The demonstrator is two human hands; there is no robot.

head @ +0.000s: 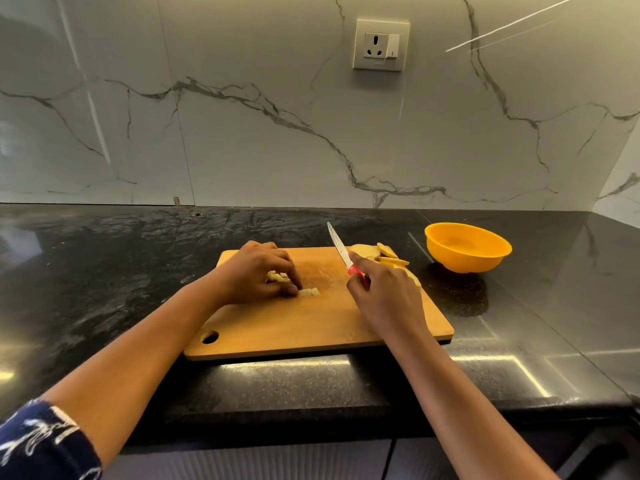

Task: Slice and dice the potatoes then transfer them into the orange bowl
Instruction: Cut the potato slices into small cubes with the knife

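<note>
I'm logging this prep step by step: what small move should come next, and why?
Probably bring the knife in the right hand down beside the left hand, which holds potato pieces on the board: the blade is raised, and the orange bowl looks empty.

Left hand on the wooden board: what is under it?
Only some small pale diced potato pieces peek out beside the left hand; any more beneath its fingers are covered.

Potato dice [309,291] partly beneath left hand [256,271].
</note>
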